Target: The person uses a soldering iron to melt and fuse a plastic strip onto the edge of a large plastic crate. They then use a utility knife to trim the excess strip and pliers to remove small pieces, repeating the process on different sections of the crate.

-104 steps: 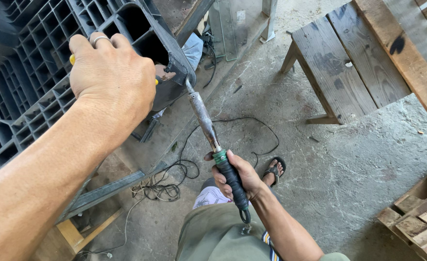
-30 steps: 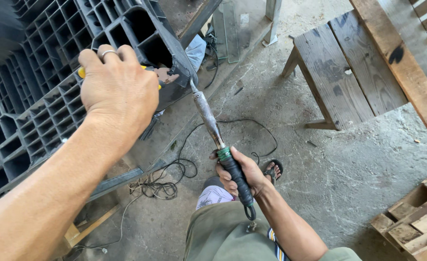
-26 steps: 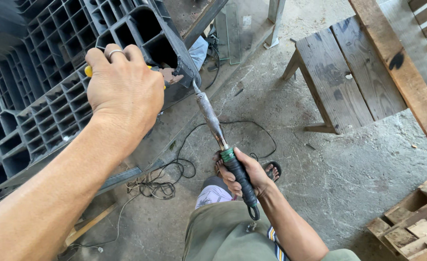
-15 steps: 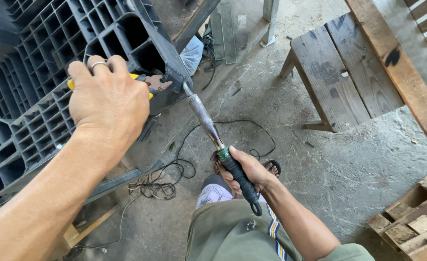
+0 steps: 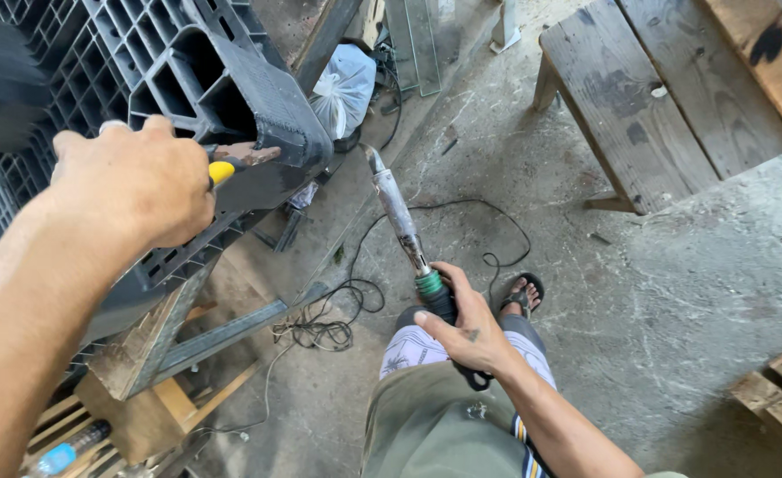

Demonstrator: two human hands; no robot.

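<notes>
Pulled back from the dark grey plastic pallet (image 5: 231, 80), tip now apart: long metal-barrelled heat tool (image 5: 400, 217), black grip wrapped tight in right hand (image 5: 470, 327), near centre. Closed left hand (image 5: 134, 181) around yellow-handled scraper (image 5: 231, 164), pressed to pallet's corner, far left.

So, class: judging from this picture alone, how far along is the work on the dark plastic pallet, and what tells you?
Mid-job, it seems. Done: little can be confirmed; the pallet corner looks rough, perhaps already worked. In hand: the left hand presses a yellow-handled tool against that corner, while the right hand grips the heat gun, its nozzle held just off the pallet. Left: whether the corner needs more work cannot be told.
</notes>
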